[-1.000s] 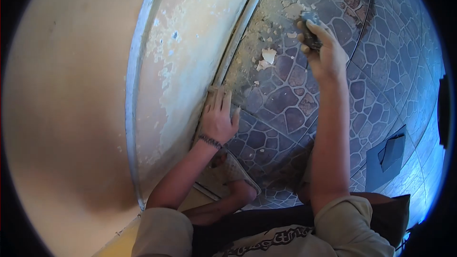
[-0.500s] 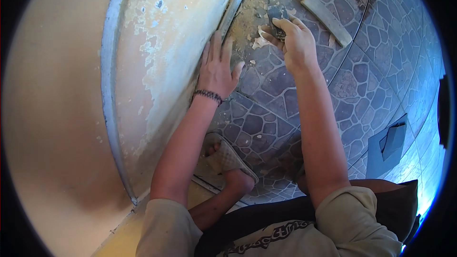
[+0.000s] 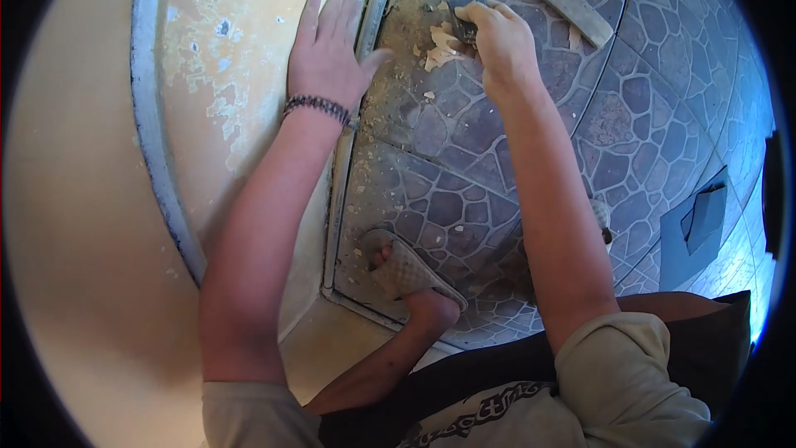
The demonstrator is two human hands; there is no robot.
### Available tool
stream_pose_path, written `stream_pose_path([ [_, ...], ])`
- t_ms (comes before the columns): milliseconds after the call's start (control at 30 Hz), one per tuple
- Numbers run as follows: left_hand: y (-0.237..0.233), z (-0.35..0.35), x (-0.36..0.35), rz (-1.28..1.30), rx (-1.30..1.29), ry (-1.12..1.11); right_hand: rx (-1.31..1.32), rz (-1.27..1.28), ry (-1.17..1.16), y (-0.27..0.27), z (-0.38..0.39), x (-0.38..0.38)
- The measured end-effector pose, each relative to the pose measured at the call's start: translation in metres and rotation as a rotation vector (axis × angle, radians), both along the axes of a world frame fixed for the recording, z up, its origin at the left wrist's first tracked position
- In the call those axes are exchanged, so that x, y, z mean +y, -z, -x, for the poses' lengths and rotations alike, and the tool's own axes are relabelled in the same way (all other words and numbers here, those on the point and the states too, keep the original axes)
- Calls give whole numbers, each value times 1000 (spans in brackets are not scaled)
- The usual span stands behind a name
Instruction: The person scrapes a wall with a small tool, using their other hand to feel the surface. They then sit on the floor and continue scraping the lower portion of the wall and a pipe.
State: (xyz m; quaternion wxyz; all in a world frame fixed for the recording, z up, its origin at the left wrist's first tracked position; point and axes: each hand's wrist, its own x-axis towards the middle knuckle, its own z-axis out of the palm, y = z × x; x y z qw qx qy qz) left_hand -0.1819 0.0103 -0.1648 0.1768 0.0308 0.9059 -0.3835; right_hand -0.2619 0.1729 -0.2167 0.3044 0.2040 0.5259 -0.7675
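My left hand point(image 3: 332, 50) lies spread against the peeling, pale wall point(image 3: 240, 75), thumb pointing toward the floor joint, nothing in it. In my right hand point(image 3: 504, 46) is a dark, flat piece point(image 3: 464, 12), pinched between thumb and fingers just above the stone-patterned floor point(image 3: 464, 133). What exactly the dark piece is I cannot make out. Beside it on the floor are pale flakes point(image 3: 441, 48) and scattered dust. A dark beaded bracelet point(image 3: 319, 105) circles my left wrist.
A long pale bar point(image 3: 562, 2) lies on the floor beyond my right hand. Grey sheets point(image 3: 695, 228) rest at the far right. A narrow trim strip point(image 3: 340, 191) runs along the wall's foot. My sandalled foot point(image 3: 398, 270) is below.
My left hand has shifted up and left, from the wall's foot onto the wall face. My right hand, still holding the dark piece, has moved slightly up and left in view; the camera view has shifted too.
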Motion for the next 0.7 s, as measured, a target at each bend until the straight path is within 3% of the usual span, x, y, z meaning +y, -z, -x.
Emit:
stream_pose_path([
  [133,9,-30,16,3,-126,-99,38,21,-18,-12,0,-13],
  [267,19,-119,14,-458,13,-236,38,-14,10,-1,-5,-21],
  [367,24,-166,13,-548,-5,-269,38,-28,-46,9,-17,-26],
  [500,42,-192,5,-720,-32,-172,278,-278,-65,16,-44,-49],
  [600,59,-193,4,-756,1,-154,166,-240,-149,8,-57,-58],
  [700,70,-195,4,-806,56,-156,389,-410,-85,5,-44,-78],
])
